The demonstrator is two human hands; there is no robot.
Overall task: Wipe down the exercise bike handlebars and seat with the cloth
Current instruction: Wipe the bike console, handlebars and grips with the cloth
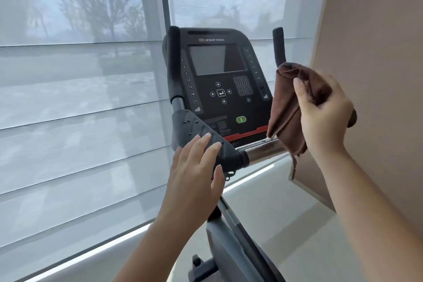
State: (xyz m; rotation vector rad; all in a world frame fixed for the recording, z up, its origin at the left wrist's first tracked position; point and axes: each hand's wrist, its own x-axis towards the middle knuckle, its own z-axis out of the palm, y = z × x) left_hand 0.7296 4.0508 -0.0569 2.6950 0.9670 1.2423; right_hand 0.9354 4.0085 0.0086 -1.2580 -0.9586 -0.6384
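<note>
The exercise bike's black console [219,80] faces me, with upright black handlebar grips on its left [174,62] and right [278,46]. A padded black elbow rest [194,128] sits on the chrome crossbar [263,150]. My left hand [194,171] lies with straight fingers on the near edge of that pad. My right hand [325,112] grips a brown cloth [288,107] that hangs over the right side of the crossbar, below the right grip. The seat is out of view.
A large window with sheer white blinds [80,98] fills the left and back. A beige wall [377,52] stands close on the right. The bike's grey frame [231,247] slopes down toward a pale floor [274,213].
</note>
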